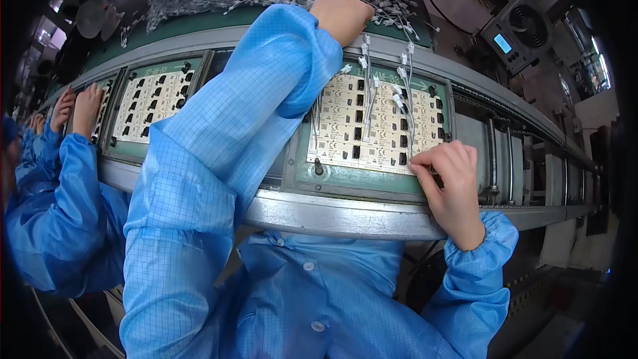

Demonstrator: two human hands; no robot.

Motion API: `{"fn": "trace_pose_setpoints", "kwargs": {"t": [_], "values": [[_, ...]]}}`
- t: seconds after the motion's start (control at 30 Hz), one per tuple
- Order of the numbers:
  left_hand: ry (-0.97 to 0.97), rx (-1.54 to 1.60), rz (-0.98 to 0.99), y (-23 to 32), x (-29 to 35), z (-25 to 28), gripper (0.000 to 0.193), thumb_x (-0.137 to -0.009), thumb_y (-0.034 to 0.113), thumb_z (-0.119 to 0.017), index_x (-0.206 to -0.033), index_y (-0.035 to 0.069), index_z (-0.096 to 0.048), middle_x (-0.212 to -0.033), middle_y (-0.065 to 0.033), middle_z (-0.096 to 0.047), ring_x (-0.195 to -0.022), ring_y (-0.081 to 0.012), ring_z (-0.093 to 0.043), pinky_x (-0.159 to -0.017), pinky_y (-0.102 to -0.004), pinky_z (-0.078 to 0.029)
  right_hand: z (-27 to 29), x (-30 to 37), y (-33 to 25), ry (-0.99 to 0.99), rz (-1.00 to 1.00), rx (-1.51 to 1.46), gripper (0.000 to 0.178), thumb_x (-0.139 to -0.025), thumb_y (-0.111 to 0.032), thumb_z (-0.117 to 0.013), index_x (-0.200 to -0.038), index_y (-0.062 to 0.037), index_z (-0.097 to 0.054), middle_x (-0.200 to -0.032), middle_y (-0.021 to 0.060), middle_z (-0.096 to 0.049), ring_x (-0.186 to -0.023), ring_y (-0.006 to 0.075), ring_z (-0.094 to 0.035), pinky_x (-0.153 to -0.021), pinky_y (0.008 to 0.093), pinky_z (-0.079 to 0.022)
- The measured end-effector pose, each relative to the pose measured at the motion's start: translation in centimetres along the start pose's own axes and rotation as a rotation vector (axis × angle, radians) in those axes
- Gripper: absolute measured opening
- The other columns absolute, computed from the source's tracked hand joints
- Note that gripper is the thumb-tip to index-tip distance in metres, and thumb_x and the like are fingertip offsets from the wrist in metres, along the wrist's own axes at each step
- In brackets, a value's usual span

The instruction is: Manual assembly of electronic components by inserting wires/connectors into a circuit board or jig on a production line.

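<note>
My left hand point(342, 16) is stretched forward over the near edge of a heap of thin cables with white plugs point(392, 0). Its fingers are curled and their tips are hidden behind the hand, so what they hold cannot be seen. At the lower right corner of a white circuit board panel point(342, 129), my right hand point(452, 183) has thumb and forefinger pinched at the lower end of a thin cable point(411, 123). The panel has rows of black connectors and lies in a green fixture point(372, 183). Several cables lie across it, their white plugs toward the far edge.
Metal conveyor rails point(345, 209) run along both sides of the fixture. A second panel in a green fixture point(149, 106) sits to the left, partly behind my left sleeve. Co-workers' hands point(86, 106) are farther left. A device with a lit display point(503, 43) stands at far right.
</note>
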State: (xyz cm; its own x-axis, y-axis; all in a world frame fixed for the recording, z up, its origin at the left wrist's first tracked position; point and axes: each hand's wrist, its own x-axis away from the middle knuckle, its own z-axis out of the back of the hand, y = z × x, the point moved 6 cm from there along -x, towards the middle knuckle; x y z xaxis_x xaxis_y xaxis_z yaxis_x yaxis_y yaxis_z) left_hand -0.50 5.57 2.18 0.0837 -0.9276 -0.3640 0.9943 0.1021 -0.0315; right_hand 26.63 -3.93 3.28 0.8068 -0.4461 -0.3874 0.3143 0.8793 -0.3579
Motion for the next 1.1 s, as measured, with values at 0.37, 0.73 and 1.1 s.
{"fn": "trace_pose_setpoints", "kwargs": {"t": [0.37,0.73,1.1], "values": [[-0.123,0.488,-0.058,-4.0,0.5,3.7,0.027,-0.083,0.012,-0.062,-0.108,0.009,-0.073,-0.094,-0.0134,-0.073,-0.091,-0.0294,-0.070,-0.084,-0.0394,-0.055,1.0,0.4,-2.2,-0.104,0.072,0.148,0.018,-0.079,0.002,-0.066,-0.096,-0.0034,-0.069,-0.088,0.0058,-0.058,-0.086,0.0241,-0.055,-0.085,0.0395,-0.037],[0.100,-0.273,-0.484,1.0,0.7,2.9,0.017,-0.084,0.023,-0.068,-0.100,0.017,-0.070,-0.094,-0.0009,-0.069,-0.094,-0.0235,-0.065,-0.083,-0.0446,-0.045,0.5,0.2,-0.5,-0.065,0.088,-0.024,0.024,-0.075,0.002,-0.064,-0.096,-0.0045,-0.072,-0.083,0.0056,-0.056,-0.084,0.0233,-0.054,-0.088,0.0387,-0.036],[0.238,1.052,0.265,-6.1,-1.1,10.4,0.021,-0.087,0.013,-0.071,-0.097,-0.002,-0.060,-0.077,-0.0061,-0.067,-0.069,-0.0117,-0.063,-0.058,-0.0244,-0.049,0.8,0.9,0.7,-0.007,0.070,-0.065,0.023,-0.076,0.001,-0.064,-0.097,-0.0055,-0.072,-0.091,0.0071,-0.060,-0.091,0.0245,-0.057,-0.093,0.0402,-0.036]]}}
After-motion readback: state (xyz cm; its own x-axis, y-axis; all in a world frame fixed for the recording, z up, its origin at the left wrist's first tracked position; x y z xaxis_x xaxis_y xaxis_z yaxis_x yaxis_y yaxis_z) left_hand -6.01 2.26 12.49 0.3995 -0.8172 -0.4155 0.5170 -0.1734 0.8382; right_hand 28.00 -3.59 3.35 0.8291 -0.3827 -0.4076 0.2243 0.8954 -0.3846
